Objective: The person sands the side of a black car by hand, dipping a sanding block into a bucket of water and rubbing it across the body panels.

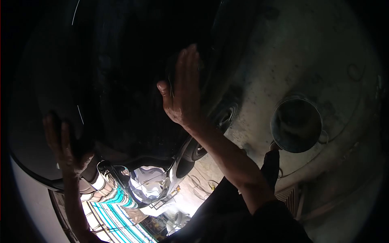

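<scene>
A large, glossy black curved panel (129, 101), like a car body, fills the left and centre of the view. My right hand (184, 87) lies flat against it near the centre, fingers straight and pressed side by side, thumb apart. At the left, my left hand (67, 148) rests on the dark surface with its fingers spread. Neither hand shows an object in it. Shadow hides part of the left fingers and where exactly they touch.
A round bucket (296, 125) stands on the stained floor (263, 85) at the right, beside my foot (274, 146). A wheel (198, 150) shows below the panel. Striped cloth (117, 218) and white items (177, 222) are at the bottom, with thin hose or cord loops nearby.
</scene>
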Action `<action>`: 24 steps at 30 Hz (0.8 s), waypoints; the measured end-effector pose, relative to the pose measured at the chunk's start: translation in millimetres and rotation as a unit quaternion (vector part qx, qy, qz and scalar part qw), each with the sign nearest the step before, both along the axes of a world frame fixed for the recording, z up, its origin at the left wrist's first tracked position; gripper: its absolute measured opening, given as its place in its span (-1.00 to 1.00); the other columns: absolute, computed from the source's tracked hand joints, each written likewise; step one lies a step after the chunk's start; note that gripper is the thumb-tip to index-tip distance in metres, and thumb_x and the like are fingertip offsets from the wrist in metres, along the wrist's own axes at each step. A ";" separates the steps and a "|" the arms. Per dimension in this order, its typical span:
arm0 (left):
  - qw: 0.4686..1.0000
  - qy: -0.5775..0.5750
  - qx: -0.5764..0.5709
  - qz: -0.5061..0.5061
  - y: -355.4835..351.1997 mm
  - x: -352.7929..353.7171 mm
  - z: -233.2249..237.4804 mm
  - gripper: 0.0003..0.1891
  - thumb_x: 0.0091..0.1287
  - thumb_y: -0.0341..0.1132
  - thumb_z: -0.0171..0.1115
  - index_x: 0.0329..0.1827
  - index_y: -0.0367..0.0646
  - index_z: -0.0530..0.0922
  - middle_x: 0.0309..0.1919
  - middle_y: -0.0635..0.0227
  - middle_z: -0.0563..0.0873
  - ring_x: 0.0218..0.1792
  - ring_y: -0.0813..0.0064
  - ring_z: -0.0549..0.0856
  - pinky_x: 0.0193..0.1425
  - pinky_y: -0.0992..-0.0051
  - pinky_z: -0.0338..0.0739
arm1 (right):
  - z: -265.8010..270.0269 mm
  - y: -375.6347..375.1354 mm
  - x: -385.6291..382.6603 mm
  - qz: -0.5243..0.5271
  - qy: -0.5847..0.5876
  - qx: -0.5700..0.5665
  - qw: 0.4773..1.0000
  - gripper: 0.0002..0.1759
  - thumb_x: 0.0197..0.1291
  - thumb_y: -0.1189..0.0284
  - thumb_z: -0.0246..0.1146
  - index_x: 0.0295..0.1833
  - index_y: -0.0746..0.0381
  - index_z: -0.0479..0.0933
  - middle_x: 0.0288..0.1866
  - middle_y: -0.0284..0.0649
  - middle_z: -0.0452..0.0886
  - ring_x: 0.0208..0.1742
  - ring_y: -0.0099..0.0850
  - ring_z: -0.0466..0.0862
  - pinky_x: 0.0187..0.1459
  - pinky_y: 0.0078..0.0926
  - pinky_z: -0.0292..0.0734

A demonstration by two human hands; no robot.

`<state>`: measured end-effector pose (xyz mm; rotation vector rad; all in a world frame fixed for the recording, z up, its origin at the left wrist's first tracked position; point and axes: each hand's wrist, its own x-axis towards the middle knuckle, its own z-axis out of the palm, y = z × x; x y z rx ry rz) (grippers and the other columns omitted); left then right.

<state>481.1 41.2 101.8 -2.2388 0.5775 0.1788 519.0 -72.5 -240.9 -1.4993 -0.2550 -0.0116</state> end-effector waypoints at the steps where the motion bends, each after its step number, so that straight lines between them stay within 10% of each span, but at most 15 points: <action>1: 1.000 0.000 0.001 0.000 -0.2 0.0 0.6 -0.05 0.45 0.51 -0.18 0.64 -0.08 0.23 0.61 -0.14 0.20 0.63 -0.17 0.17 0.64 -0.18 0.14 | 2.2 -2.9 -0.6 0.007 0.005 0.008 1.000 -0.03 0.51 0.03 0.11 0.60 0.64 -0.06 0.66 0.50 -0.16 0.68 0.40 -0.08 0.61 0.26 -0.01; 5: 1.000 -0.006 0.009 0.009 6.1 -2.5 2.8 0.00 0.39 0.58 -0.24 0.65 -0.01 0.21 0.63 -0.14 0.15 0.62 -0.23 0.17 0.60 -0.26 0.20 | 2.4 4.3 -132.1 0.109 0.070 0.044 0.991 -0.01 0.51 0.07 0.14 0.62 0.62 -0.13 0.67 0.50 -0.25 0.69 0.42 -0.19 0.62 0.35 -0.16; 12: 1.000 -0.008 0.024 0.017 9.0 -9.0 5.4 0.00 0.39 0.59 -0.26 0.66 0.01 0.19 0.62 -0.15 0.17 0.60 -0.26 0.18 0.58 -0.30 0.20 | -6.8 -6.3 30.0 0.007 0.040 0.031 0.999 -0.05 0.57 -0.03 0.00 0.58 0.64 -0.03 0.65 0.50 -0.10 0.67 0.38 -0.03 0.64 0.16 0.04; 20: 1.000 -0.011 0.006 0.017 5.9 -5.6 3.4 -0.01 0.41 0.57 -0.24 0.66 -0.04 0.20 0.61 -0.15 0.18 0.61 -0.25 0.18 0.59 -0.29 0.19 | -26.2 -0.8 -75.2 0.034 0.006 0.009 0.999 -0.06 0.51 0.05 0.15 0.59 0.63 0.01 0.65 0.48 -0.09 0.67 0.34 0.02 0.61 0.24 0.07; 24: 1.000 -0.007 0.017 0.014 8.3 -8.0 4.9 0.00 0.41 0.57 -0.24 0.65 -0.05 0.21 0.61 -0.14 0.18 0.61 -0.24 0.18 0.60 -0.29 0.18 | -5.5 -7.9 8.7 0.011 0.059 0.002 0.998 -0.05 0.55 0.01 0.06 0.58 0.66 -0.02 0.65 0.50 -0.11 0.67 0.33 0.02 0.60 0.23 0.08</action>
